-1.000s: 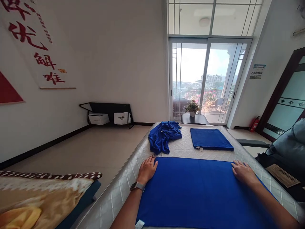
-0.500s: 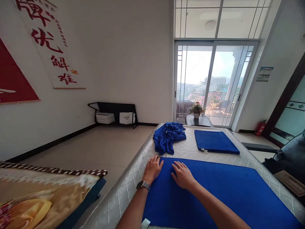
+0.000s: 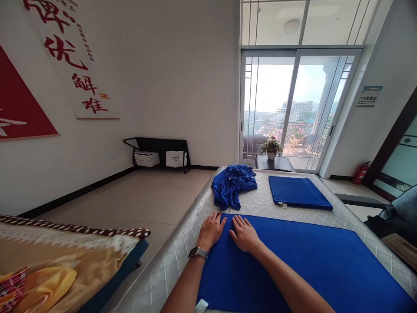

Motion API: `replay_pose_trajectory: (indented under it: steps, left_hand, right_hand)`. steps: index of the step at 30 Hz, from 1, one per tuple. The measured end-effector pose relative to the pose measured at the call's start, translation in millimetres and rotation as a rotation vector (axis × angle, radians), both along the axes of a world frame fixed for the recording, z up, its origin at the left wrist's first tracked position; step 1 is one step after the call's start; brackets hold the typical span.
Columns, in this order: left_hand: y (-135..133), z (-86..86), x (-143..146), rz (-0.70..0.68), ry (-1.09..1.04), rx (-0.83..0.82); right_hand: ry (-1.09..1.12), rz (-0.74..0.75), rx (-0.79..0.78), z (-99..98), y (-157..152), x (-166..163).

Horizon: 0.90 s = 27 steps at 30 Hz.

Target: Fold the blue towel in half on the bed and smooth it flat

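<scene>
A large blue towel (image 3: 309, 265) lies spread flat on the quilted mattress (image 3: 182, 252) in front of me. My left hand (image 3: 211, 230), a watch on its wrist, rests flat with fingers apart on the towel's far left corner. My right hand (image 3: 243, 234) lies flat beside it, fingers stretched out on the towel, its arm crossing over the cloth. Farther back a crumpled blue towel (image 3: 232, 184) sits in a heap, and a folded blue towel (image 3: 298, 192) lies to its right.
A patterned brown and yellow blanket (image 3: 61, 269) is at the lower left. Bare tiled floor (image 3: 130, 200) runs left of the mattress to a black shelf (image 3: 159, 150). A potted plant on a small table (image 3: 272, 158) stands before the glass balcony doors. A dark chair (image 3: 394, 217) is at right.
My right hand has slid from the towel's far right corner across to the left, ending beside my left hand. The left hand has stayed on its corner. The view has shifted slightly.
</scene>
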<state>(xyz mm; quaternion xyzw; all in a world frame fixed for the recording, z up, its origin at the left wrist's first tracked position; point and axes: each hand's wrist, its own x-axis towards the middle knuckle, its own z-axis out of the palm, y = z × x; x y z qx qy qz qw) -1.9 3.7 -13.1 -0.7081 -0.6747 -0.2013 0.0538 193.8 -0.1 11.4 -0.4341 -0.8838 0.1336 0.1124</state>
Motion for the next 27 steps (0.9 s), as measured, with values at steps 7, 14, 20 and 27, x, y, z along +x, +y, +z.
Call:
replay_pose_trajectory:
  steps: [7, 14, 20, 27]
  left_hand:
    - [-2.8, 6.0, 0.7, -0.013, -0.028, -0.029]
    - [-3.4, 8.8, 0.0, -0.013, -0.035, -0.058]
    - [-2.6, 8.8, -0.7, -0.003, -0.034, -0.073]
    - [-1.0, 7.8, -1.1, 0.001, -0.001, -0.107]
  right_hand:
    - [-0.062, -0.109, -0.032, 3.1, -2.5, 97.7]
    - [-0.146, -0.265, 0.0, -4.5, -11.8, 230.5]
    - [-0.168, -0.482, 0.043, -20.4, -14.3, 349.4]
    - [-0.209, -0.731, 0.113, -47.6, -7.9, 443.9]
